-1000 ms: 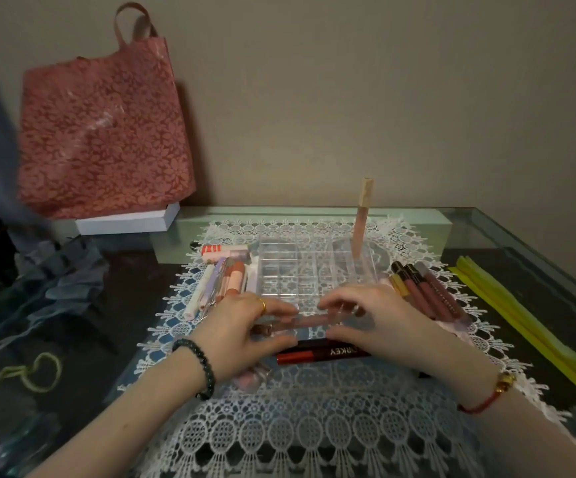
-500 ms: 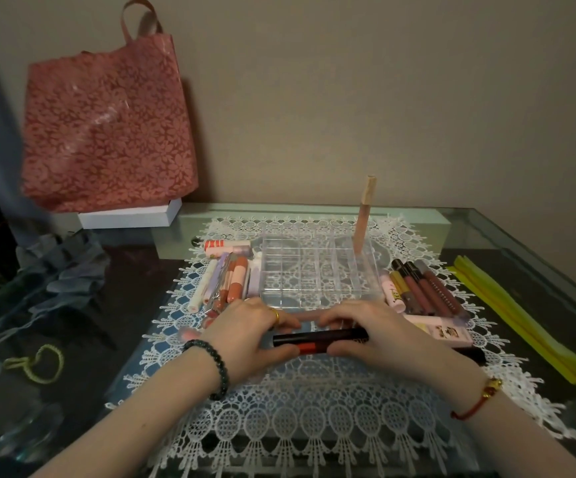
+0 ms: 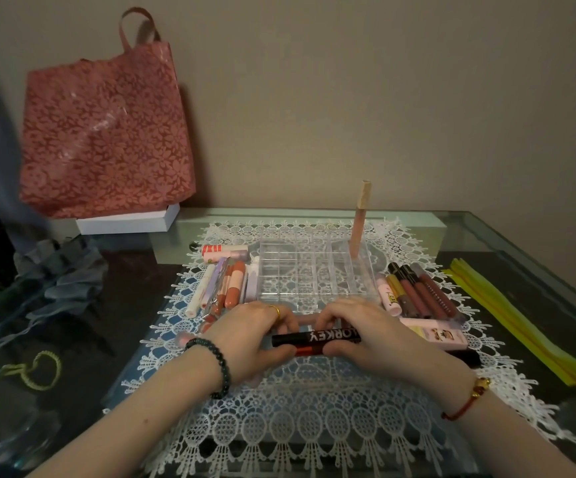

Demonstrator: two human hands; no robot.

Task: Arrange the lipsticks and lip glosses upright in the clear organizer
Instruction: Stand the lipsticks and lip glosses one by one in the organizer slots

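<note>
Both forearms are bare, with no sleeves. The left hand [image 3: 252, 334] wears a thin gold ring [image 3: 275, 310] and a bracelet of dark round beads [image 3: 215, 365]. The right hand [image 3: 376, 334] wears a red cord bracelet with gold charms [image 3: 469, 398].

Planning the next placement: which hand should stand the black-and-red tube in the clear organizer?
Probably right. Both hands, left hand and right hand, grip the black-and-red lipstick tube, but the clear compartmented organizer's only standing peach gloss tube is far-right.
</note>
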